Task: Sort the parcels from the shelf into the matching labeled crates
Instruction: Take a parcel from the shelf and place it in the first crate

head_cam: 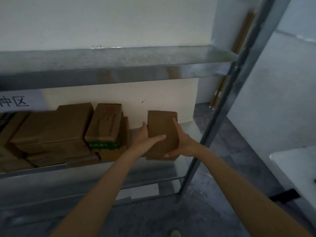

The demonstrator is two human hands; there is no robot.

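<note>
Brown cardboard sits in the middle of the frame: a flat parcel (161,132) stands on end at the right side of the metal shelf (119,74), on or just above the lower board, I cannot tell which. Both hands have hold of it. The left hand (145,139) grips its left edge, with the thumb lying across the front. The right hand (183,144) grips the right edge, with fingers curled under the bottom corner and one finger pointing up along the side. To the left on the same board lies a pile of parcels (51,132), and one box with a green edge (104,127) leans on top of it. A paper sign (15,101) hangs at the far left. No crates show anywhere, so I cannot tell how many parcels are sorted. I think this parcel is only being picked up and has yet to go to its crate. The whole pile looks left to do.
</note>
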